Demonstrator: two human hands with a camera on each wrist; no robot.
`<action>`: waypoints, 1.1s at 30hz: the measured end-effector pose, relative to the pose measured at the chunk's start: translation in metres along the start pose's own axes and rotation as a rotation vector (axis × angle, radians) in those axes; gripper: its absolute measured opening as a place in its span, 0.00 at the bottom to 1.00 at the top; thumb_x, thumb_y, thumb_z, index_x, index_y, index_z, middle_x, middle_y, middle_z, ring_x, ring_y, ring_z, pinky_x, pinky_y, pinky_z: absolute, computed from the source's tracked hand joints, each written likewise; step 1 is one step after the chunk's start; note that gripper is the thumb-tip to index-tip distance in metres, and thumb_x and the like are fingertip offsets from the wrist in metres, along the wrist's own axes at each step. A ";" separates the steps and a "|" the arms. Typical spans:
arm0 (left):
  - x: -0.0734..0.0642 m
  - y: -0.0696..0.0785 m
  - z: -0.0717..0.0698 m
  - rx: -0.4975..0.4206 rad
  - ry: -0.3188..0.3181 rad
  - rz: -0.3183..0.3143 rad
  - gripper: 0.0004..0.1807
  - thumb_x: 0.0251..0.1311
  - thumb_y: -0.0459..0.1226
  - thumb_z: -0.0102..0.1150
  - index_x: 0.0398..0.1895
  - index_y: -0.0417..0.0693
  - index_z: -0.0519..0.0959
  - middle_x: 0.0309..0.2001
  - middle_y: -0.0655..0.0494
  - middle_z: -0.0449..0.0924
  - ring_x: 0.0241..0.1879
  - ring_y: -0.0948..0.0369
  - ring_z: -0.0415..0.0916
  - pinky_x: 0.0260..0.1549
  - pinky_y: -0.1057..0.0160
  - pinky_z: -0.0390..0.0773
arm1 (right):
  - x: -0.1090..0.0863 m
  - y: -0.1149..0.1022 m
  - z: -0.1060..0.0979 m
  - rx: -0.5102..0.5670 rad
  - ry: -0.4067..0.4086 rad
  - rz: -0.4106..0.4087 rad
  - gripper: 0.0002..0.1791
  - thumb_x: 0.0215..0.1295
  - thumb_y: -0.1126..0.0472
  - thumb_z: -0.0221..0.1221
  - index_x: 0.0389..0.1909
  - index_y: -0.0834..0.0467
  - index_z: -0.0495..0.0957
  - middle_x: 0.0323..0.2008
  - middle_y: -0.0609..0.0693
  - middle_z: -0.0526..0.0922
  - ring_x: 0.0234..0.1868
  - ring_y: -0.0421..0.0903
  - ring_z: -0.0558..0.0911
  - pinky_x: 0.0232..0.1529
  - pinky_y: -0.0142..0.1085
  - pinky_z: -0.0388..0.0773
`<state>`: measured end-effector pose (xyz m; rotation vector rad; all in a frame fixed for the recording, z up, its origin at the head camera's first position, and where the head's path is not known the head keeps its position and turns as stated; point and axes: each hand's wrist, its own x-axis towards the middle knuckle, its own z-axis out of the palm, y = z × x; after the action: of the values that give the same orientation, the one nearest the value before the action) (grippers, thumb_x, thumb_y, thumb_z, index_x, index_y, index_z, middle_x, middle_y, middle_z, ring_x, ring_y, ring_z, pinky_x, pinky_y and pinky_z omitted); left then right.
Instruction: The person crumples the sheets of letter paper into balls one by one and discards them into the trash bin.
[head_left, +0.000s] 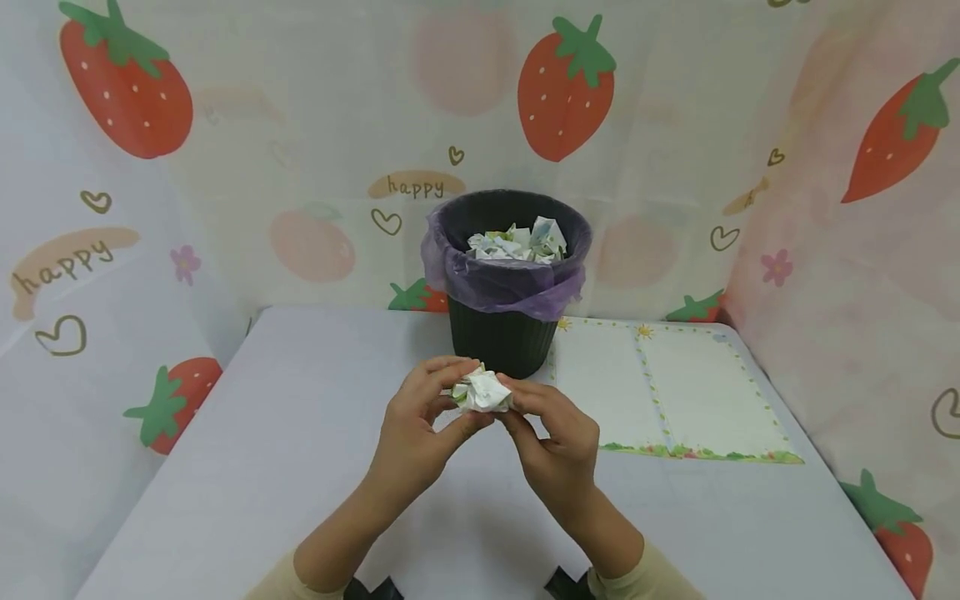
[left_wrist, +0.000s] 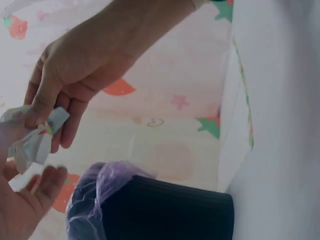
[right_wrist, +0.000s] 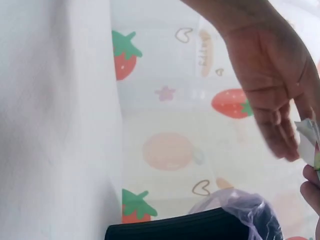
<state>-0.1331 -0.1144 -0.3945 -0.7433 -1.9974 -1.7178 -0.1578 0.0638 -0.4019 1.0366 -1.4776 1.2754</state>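
A crumpled white paper ball (head_left: 482,392) with touches of green is held up above the table, in front of the bin. My left hand (head_left: 420,417) pinches its left side between thumb and fingers. From the right, my right hand (head_left: 558,429) pinches the same ball with thumb and fingertips. Folded edges and a printed patch of the paper (left_wrist: 37,137) show between the hands in the left wrist view. At the right edge of the right wrist view, only part of the paper (right_wrist: 309,145) is visible.
Behind the hands stands a black ribbed bin (head_left: 495,342) lined with a purple bag (head_left: 502,287). Several crumpled papers (head_left: 517,243) lie inside it. A sheet with a floral border (head_left: 720,392) lies flat at the right on the white table (head_left: 300,467). Strawberry-print cloth (head_left: 337,125) surrounds the table.
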 end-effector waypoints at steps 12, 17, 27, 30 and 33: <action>0.004 -0.001 -0.010 -0.015 0.107 0.063 0.23 0.54 0.23 0.73 0.55 0.42 0.84 0.50 0.49 0.83 0.49 0.54 0.81 0.49 0.61 0.85 | 0.006 -0.004 -0.013 -0.019 -0.309 0.100 0.24 0.57 0.80 0.66 0.57 0.69 0.81 0.57 0.62 0.84 0.57 0.54 0.86 0.55 0.34 0.82; 0.006 -0.002 -0.017 -0.035 0.035 -0.026 0.20 0.54 0.26 0.74 0.51 0.42 0.85 0.47 0.51 0.83 0.46 0.56 0.80 0.44 0.65 0.86 | 0.016 0.001 -0.028 0.116 -0.404 0.283 0.25 0.51 0.78 0.71 0.53 0.64 0.85 0.55 0.59 0.86 0.57 0.51 0.85 0.55 0.35 0.83; -0.001 -0.006 -0.002 -0.117 0.059 -0.030 0.18 0.54 0.25 0.73 0.49 0.40 0.85 0.47 0.48 0.82 0.46 0.55 0.82 0.45 0.63 0.86 | 0.010 -0.002 -0.016 0.039 -0.253 0.227 0.21 0.46 0.74 0.77 0.44 0.61 0.85 0.46 0.55 0.88 0.49 0.48 0.86 0.51 0.32 0.84; -0.004 -0.007 0.003 -0.143 0.092 -0.027 0.17 0.55 0.25 0.72 0.49 0.40 0.85 0.46 0.48 0.81 0.45 0.55 0.81 0.43 0.65 0.86 | 0.006 -0.002 -0.010 0.078 -0.168 0.189 0.19 0.46 0.78 0.75 0.42 0.64 0.87 0.45 0.59 0.88 0.47 0.50 0.88 0.48 0.33 0.85; -0.006 -0.007 0.007 -0.187 0.110 -0.023 0.19 0.55 0.24 0.72 0.50 0.39 0.83 0.48 0.46 0.80 0.47 0.53 0.81 0.46 0.63 0.86 | 0.004 -0.003 -0.007 0.099 -0.114 0.172 0.18 0.47 0.80 0.74 0.41 0.66 0.87 0.44 0.60 0.88 0.47 0.51 0.88 0.47 0.33 0.86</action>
<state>-0.1331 -0.1091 -0.4049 -0.6722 -1.7974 -1.9344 -0.1553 0.0704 -0.3973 1.0805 -1.6334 1.4428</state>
